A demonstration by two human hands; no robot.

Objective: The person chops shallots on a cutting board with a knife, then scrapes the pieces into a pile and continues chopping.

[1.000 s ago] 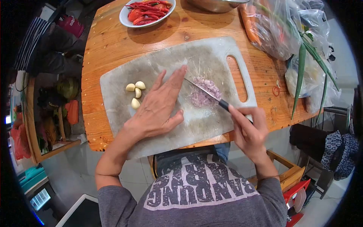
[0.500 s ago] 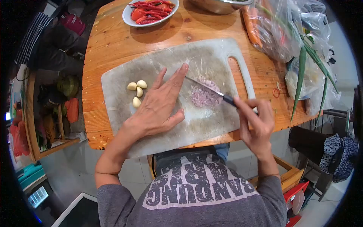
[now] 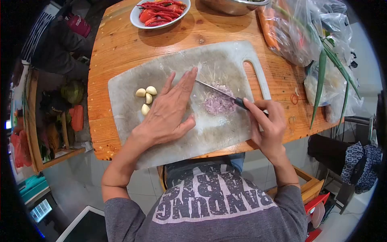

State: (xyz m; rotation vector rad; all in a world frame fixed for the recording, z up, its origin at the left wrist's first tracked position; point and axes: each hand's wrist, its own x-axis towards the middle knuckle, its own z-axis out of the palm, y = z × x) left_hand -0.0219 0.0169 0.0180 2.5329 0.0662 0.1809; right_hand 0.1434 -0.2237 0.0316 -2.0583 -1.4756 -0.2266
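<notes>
My right hand (image 3: 268, 125) is closed around the black handle of a knife (image 3: 215, 89), whose blade lies across a pile of finely chopped shallot (image 3: 219, 104) and points up and left. My left hand (image 3: 171, 107) rests on the worn cutting board (image 3: 181, 151) with its fingers stretched out, the fingertips close to the knife's tip. Nothing shows in its grasp. Just left of that hand lie several peeled garlic cloves (image 3: 148, 98).
On the wooden table (image 3: 109, 52) stand a white bowl (image 3: 139, 25) of red chillies and tomatoes and a metal bowl (image 3: 236, 9) at the far edge. Plastic bags (image 3: 298, 44) with carrots and green leaves (image 3: 321, 80) lie at the right.
My right hand has moved slightly left and up with the knife. My left hand has shifted a little to the left. The bowls and garlic have not moved.
</notes>
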